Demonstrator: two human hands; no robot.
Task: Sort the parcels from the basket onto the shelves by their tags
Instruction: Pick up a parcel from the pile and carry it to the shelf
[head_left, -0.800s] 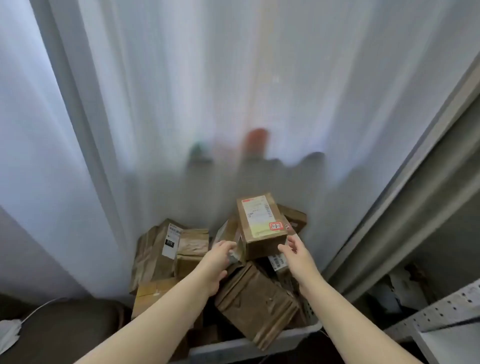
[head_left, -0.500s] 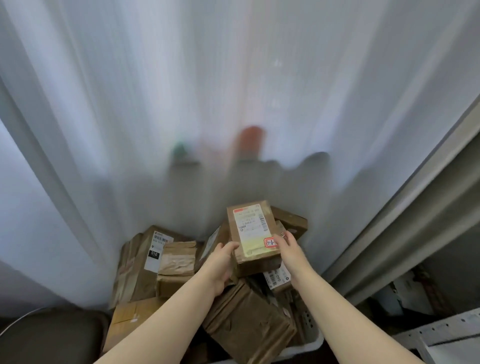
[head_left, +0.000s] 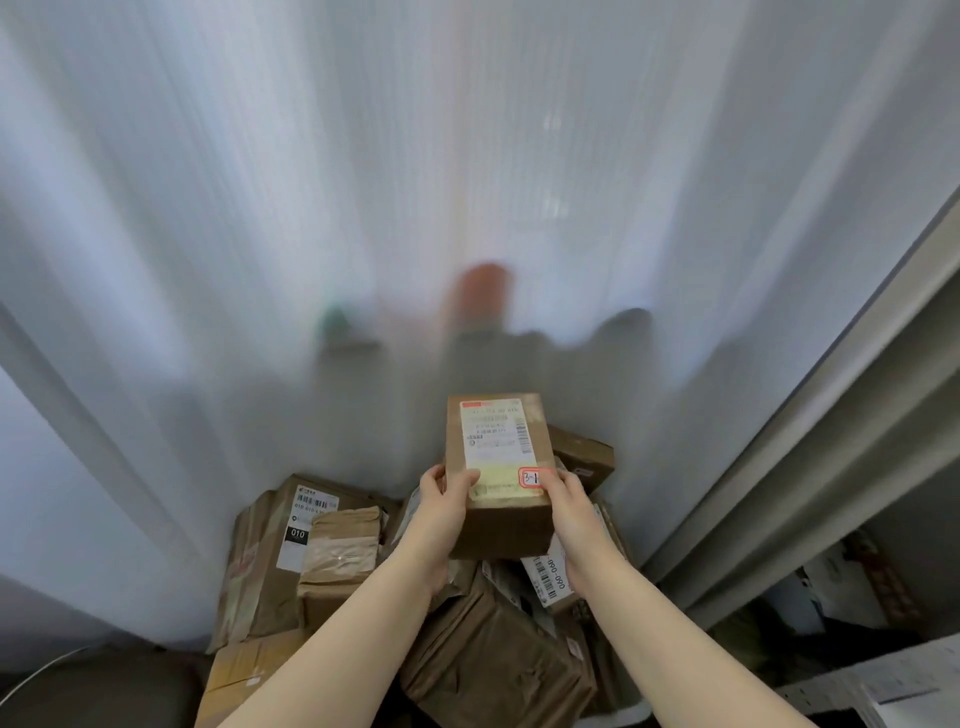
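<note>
Left hand (head_left: 441, 512) and right hand (head_left: 571, 512) grip the parcel (head_left: 496, 467) (thumbs on top) above the basket pile (head_left: 337, 551)

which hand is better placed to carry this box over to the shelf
Right, probably. The right hand grips the box beside its red-edged tag, and the shelf lies on that side; the left hand is farther.
</note>
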